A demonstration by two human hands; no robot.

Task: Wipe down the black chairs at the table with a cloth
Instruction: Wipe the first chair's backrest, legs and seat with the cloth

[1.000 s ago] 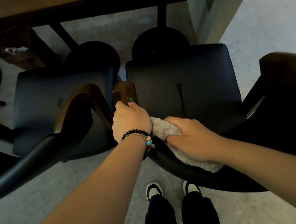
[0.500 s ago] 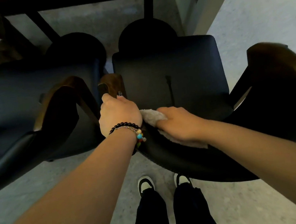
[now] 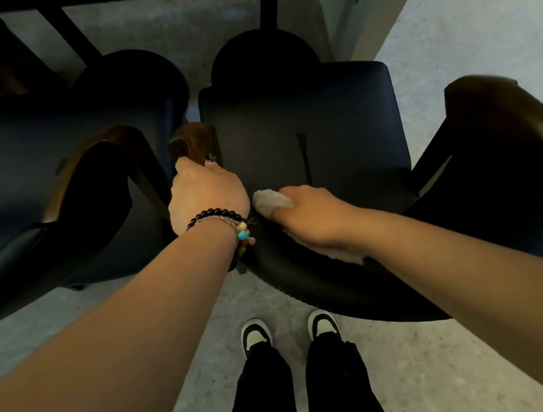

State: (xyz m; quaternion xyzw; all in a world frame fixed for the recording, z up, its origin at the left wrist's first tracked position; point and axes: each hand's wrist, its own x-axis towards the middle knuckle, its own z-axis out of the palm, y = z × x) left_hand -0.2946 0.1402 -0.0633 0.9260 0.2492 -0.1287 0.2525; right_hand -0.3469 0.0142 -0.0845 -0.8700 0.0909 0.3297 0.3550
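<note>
Black chair, right-hand one of two: I see its curved backrest nearest me, just above the shoes, with the seat beyond it. Cloth, pale and fluffy, lies on the backrest's top edge under the right hand. That hand lies over the cloth with its fingers bent over the far side of the edge; fingertips are hidden, so I note pressing or gripping but cannot tell which more exactly. Only two bits of cloth show: a tuft past the fingers toward the left hand, and a strip at the wrist side. Left hand, just beside the tuft, is curled round the brown wooden arm end; its fingers wrap out of sight, one dark nail visible. Beaded bracelets sit at its wrist. Beyond the fingers the seat is dim, a dark slot faint in it. Second chair stands left of the left hand, partly cut off. Farther, table legs and round bases are murky; the table's underside is cropped at the top edge.
</note>
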